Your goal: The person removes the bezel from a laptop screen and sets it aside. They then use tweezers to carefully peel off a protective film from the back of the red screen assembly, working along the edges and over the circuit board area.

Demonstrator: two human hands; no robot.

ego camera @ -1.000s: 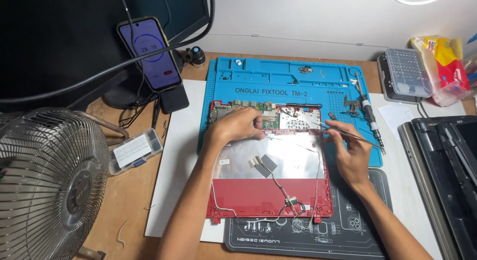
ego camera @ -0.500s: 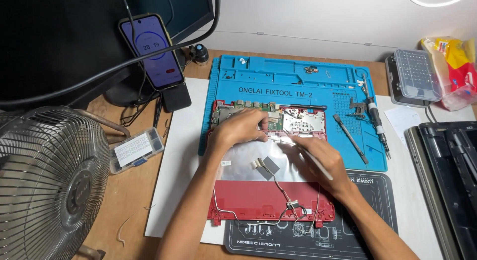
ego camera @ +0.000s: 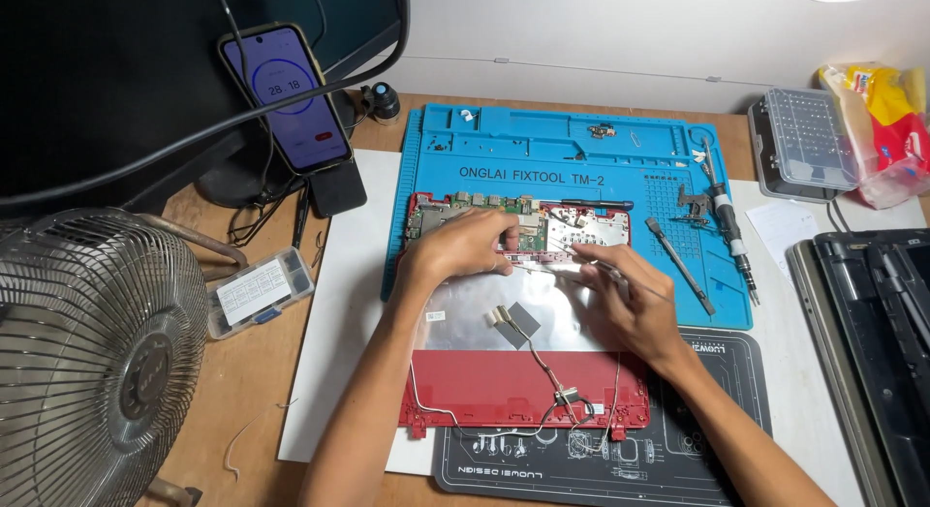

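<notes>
- On the blue silicone repair mat (ego camera: 572, 163), an opened red plastic laptop shell (ego camera: 523, 391) is laid flat, its green circuit board (ego camera: 484, 205) exposed at the far edge.
- The board is pressed by the left hand (ego camera: 463, 250), fingers curled, nothing gripped.
- Thin metal tweezers (ego camera: 581, 258) are pinched in the right hand (ego camera: 635, 308), tips over the board.
- A black screwdriver (ego camera: 727, 231) is seen just to the right.
</notes>
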